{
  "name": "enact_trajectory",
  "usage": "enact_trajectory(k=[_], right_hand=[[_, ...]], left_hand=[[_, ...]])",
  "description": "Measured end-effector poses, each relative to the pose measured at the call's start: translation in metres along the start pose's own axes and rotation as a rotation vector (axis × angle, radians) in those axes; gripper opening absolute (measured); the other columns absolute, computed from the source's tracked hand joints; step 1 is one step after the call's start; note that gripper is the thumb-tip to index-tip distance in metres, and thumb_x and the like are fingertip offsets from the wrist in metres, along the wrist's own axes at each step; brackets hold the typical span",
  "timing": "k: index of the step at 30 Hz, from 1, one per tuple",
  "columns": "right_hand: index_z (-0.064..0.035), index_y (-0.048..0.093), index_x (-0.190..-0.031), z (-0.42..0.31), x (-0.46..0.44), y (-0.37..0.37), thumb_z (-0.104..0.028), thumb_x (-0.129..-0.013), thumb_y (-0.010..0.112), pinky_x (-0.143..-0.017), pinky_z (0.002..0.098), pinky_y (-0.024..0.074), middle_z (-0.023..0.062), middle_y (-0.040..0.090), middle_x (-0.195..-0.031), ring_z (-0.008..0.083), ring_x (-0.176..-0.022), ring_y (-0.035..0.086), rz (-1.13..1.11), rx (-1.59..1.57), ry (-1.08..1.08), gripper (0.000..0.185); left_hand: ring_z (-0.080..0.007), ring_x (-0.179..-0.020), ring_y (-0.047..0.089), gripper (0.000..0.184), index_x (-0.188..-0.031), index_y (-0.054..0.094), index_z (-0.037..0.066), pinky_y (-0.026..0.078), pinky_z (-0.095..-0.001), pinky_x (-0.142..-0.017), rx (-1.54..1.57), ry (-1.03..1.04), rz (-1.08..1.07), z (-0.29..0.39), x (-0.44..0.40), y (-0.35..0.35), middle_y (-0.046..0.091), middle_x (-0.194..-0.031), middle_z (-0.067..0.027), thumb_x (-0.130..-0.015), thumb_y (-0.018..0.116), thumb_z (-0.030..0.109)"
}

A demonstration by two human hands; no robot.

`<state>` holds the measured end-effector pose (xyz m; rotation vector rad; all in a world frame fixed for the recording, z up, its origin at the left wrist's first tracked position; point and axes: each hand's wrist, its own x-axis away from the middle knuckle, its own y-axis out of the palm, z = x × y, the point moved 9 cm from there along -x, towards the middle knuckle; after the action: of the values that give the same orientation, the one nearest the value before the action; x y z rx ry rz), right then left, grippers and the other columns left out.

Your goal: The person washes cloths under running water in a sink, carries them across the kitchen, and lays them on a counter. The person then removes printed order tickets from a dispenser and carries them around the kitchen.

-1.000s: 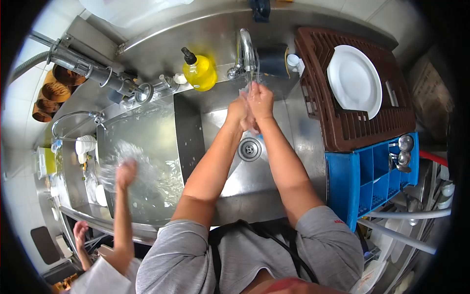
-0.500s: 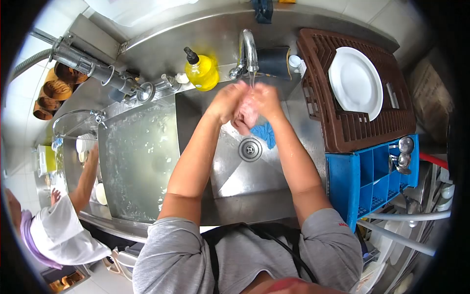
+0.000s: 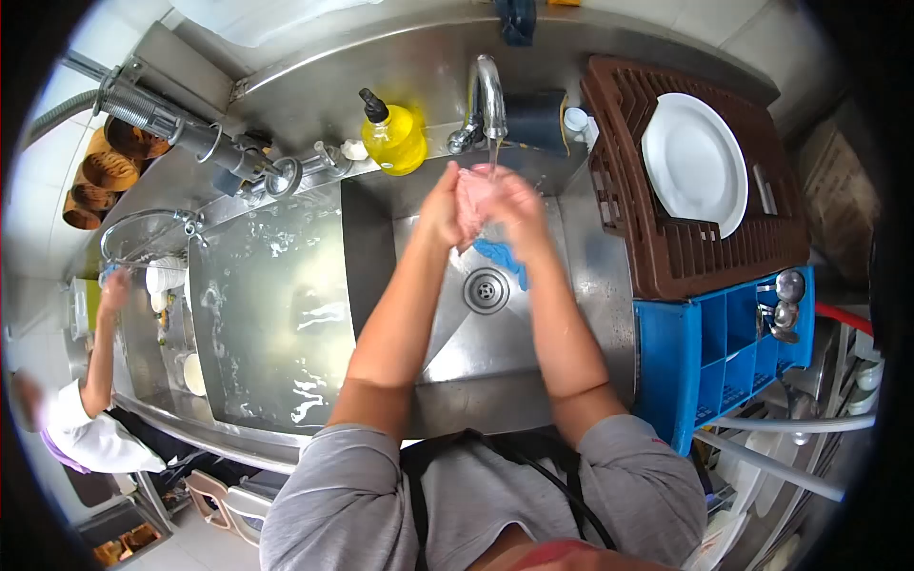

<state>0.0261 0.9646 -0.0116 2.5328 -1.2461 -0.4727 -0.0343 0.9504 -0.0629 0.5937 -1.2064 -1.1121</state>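
Pink cloth-like piece (image 3: 472,197) is shifting toward twelve o'clock, likely handling soft, slippery. Left hand (image 3: 441,214) is pinching its nine-o'clock edge — sound hold; right hand (image 3: 520,214) is blurring, grip unreadable.

One camera sits on the person's head. It looks forward and steeply down, so the grey cloth shirt (image 3: 333,485) is big and close at the bottom edge. The bare left hand (image 3: 444,205) and bare right hand (image 3: 516,211) show near the middle, seen from above and behind. The shiny steel sink (image 3: 476,347) lies below, and the bent silver tap (image 3: 491,95) is near the top. The view is very wide, with bent lines and black corners. It takes in a small, far-off co-worker in white (image 3: 95,433) at the left and a brown plastic rack (image 3: 657,266) at the right.
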Motion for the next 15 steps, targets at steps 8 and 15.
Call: enact_trajectory(k=[8, 15], right_hand=[[-0.0046, 0.054, -0.057, -0.021, -0.021, -0.018, -0.025, -0.071, 0.055, -0.054, 0.0382, 0.0412, 0.0157, 0.054, -0.062, 0.0309, -0.060, 0.053, 0.461, 0.650, -0.008, 0.025], [-0.0090, 0.049, -0.051, -0.024, 0.023, 0.034, -0.017, -0.062, 0.062, -0.051, 0.0390, 0.0413, 0.0104, 0.053, -0.060, 0.0297, -0.055, 0.052, 0.197, 0.964, -0.432, 0.019]], left_hand=[[-0.0196, -0.058, 0.052, 0.034, -0.068, 0.049, 0.010, 0.044, -0.0308, -0.053, -0.255, 0.193, 0.136, -0.020, -0.026, -0.016, 0.052, -0.066, -0.0040, -0.083, 0.041, 0.040], [-0.0142, -0.037, 0.036, 0.034, -0.059, 0.042, 0.013, 0.031, -0.0278, -0.034, -0.314, 0.104, 0.306, -0.004, -0.024, -0.046, 0.038, -0.045, -0.0006, -0.084, 0.041, 0.036]])
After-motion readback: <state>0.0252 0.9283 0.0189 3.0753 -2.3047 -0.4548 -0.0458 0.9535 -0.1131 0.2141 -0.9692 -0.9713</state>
